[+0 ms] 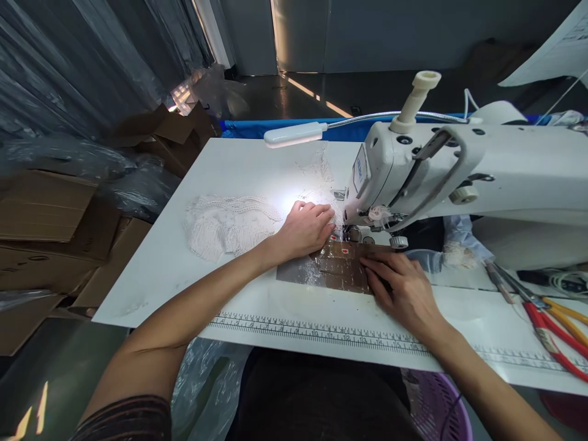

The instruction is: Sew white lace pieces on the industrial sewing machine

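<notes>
My left hand (307,228) rests knuckles-up on the white table beside the needle of a white sewing machine (459,168), fingers curled down onto white lace (321,199) under the bright lamp light. My right hand (402,288) lies flat with fingers stretched toward the needle, pressing on the taped metal plate (335,266) in front of the presser foot. A larger heap of white lace (225,223) sits on the table left of my left hand.
A gooseneck lamp (296,133) hangs over the table (184,269). Red and yellow handled scissors (555,327) lie at right. A printed ruler (321,334) runs along the front edge. Cardboard boxes (55,220) stack at left; a purple basket (441,410) stands below.
</notes>
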Action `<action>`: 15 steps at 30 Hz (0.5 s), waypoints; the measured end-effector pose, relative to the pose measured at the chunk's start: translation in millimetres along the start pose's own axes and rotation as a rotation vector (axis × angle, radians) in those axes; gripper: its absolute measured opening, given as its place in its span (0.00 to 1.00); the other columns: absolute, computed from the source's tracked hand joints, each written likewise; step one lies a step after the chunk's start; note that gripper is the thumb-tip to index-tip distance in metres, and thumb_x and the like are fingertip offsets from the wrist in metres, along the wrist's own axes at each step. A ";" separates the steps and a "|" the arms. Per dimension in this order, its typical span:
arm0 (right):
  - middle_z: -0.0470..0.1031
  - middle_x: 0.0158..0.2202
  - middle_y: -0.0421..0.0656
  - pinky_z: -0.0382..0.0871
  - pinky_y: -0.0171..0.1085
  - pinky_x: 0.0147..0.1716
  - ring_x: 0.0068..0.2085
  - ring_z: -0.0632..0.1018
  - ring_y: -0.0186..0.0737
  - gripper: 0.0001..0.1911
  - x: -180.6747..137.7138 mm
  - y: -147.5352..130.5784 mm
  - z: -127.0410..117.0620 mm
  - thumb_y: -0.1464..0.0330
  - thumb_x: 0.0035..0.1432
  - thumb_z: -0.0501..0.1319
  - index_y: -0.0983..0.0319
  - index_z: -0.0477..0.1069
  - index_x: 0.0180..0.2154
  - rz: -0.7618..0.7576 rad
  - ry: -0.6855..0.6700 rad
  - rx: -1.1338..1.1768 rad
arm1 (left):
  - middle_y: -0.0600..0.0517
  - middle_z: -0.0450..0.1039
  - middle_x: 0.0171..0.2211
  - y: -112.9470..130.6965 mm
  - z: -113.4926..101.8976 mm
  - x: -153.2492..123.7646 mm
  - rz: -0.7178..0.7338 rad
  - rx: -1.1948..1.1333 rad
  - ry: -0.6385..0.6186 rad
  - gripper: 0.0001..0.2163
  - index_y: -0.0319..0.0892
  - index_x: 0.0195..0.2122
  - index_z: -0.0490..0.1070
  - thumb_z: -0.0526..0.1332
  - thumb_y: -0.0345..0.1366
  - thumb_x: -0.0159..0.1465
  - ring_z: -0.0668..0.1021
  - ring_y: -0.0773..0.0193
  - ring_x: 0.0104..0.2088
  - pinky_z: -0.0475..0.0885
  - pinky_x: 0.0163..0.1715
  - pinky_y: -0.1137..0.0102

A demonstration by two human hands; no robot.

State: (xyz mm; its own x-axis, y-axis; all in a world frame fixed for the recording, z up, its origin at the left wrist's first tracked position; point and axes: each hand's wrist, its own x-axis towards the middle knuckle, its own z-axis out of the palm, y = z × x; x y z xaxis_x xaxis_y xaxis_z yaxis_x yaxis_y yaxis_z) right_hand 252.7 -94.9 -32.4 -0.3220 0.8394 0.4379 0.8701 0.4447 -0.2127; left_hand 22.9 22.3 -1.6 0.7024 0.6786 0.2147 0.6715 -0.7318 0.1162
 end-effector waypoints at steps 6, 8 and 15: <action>0.77 0.44 0.46 0.63 0.43 0.37 0.42 0.75 0.46 0.12 -6.0 11.9 -2.9 0.73 0.63 0.54 0.63 0.76 0.44 0.009 0.025 -0.040 | 0.42 0.70 0.55 -16.1 5.2 23.5 0.136 0.063 -0.097 0.16 0.39 0.47 0.72 0.45 0.34 0.71 0.72 0.52 0.51 0.63 0.48 0.58; 0.77 0.42 0.46 0.63 0.44 0.37 0.41 0.75 0.46 0.12 -7.1 16.0 -1.6 0.74 0.62 0.54 0.63 0.75 0.42 0.009 0.058 -0.062 | 0.42 0.71 0.52 -22.7 6.8 35.1 0.175 0.048 -0.124 0.16 0.38 0.48 0.72 0.46 0.33 0.70 0.73 0.53 0.51 0.63 0.49 0.59; 0.76 0.44 0.49 0.69 0.46 0.41 0.45 0.76 0.47 0.13 0.0 2.3 -23.8 0.77 0.59 0.58 0.62 0.74 0.44 -0.042 0.220 0.141 | 0.40 0.64 0.60 -15.6 -13.7 15.8 0.112 0.019 -0.067 0.16 0.38 0.57 0.64 0.48 0.35 0.71 0.72 0.52 0.53 0.66 0.48 0.59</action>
State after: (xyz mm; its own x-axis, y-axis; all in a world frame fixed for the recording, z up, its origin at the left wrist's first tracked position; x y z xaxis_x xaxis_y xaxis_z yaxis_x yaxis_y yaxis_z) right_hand 263.6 -101.3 -12.1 -0.2548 0.7381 0.6247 0.7920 0.5299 -0.3031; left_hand 20.3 43.6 13.3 0.7870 0.5958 0.1602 0.5919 -0.8024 0.0766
